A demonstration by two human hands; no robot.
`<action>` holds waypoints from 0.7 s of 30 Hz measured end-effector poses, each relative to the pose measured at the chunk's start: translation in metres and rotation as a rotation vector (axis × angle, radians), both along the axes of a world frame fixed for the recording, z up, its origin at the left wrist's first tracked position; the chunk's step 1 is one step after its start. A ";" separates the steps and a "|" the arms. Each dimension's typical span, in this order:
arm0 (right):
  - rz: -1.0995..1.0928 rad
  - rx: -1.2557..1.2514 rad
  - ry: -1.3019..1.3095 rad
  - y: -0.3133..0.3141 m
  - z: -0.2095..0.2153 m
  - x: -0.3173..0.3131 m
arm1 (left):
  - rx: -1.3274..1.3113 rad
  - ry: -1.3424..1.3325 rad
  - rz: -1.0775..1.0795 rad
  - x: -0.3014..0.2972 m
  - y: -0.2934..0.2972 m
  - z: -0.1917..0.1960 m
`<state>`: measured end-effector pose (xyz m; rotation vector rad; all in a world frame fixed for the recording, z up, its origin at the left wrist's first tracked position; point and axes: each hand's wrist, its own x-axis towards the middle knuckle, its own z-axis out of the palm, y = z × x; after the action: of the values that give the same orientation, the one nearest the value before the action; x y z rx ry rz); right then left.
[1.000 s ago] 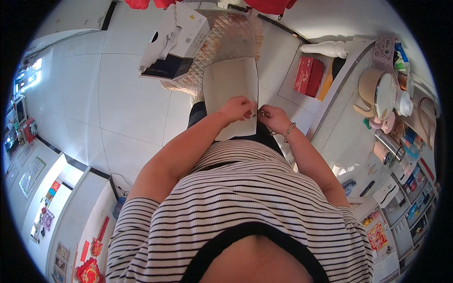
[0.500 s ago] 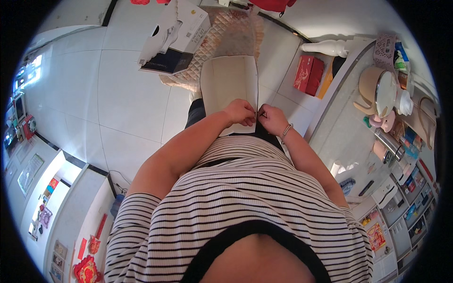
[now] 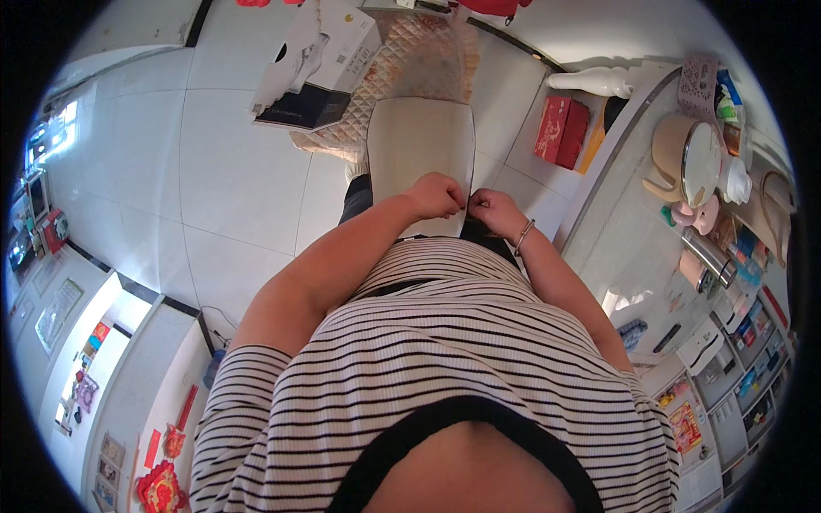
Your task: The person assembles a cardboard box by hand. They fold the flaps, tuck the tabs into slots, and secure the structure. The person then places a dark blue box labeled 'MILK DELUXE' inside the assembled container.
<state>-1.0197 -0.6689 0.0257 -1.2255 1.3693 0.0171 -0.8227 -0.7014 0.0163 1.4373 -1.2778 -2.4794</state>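
A cream, flat panel with rounded corners and a thin dark edge (image 3: 410, 141) lies across my lap, in front of my striped shirt. My left hand (image 3: 436, 197) rests over its right part, fingers curled in a pinch at the right edge. Just across that edge, my right hand (image 3: 496, 212), with a bracelet on the wrist, is pinched too. The fingertips of both hands nearly meet there. Whatever is between the fingers is too small or hidden to make out. Dark cloth shows below my right hand.
Beyond the panel lies a quilted mat (image 3: 428, 51), with an opened white and dark blue box (image 3: 342, 64) beside it. A red box (image 3: 562, 132) sits under the counter at right. On the counter (image 3: 590, 222) stand a beige pot (image 3: 676, 154) and a steel flask (image 3: 708, 255).
The panel has shifted slightly to the right. My left fingers are curled more tightly at its edge, and both hands stay close together there.
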 end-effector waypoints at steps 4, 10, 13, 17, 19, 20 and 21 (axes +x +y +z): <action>0.008 0.027 0.017 -0.002 0.001 0.000 | -0.186 -0.092 -0.099 -0.004 -0.001 0.003; 0.079 -0.012 0.065 -0.004 0.004 0.002 | -0.518 -0.081 -0.165 -0.002 0.005 -0.004; 0.084 0.006 0.068 -0.001 0.004 0.001 | -0.551 -0.034 -0.251 0.000 0.004 -0.010; 0.044 0.052 0.029 0.006 0.004 0.000 | -0.498 0.047 -0.265 0.003 0.005 -0.012; 0.042 0.066 0.040 0.005 0.004 0.001 | -0.443 0.059 -0.264 0.003 0.005 -0.010; 0.055 0.060 0.064 0.005 0.003 0.002 | -0.362 0.029 -0.238 0.002 0.005 -0.007; 0.068 0.053 0.088 0.005 0.003 0.002 | -0.280 -0.002 -0.212 0.001 0.005 -0.005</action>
<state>-1.0179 -0.6644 0.0284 -1.2384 1.3935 0.1556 -0.8218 -0.6965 0.0115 1.2978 -1.7784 -2.2917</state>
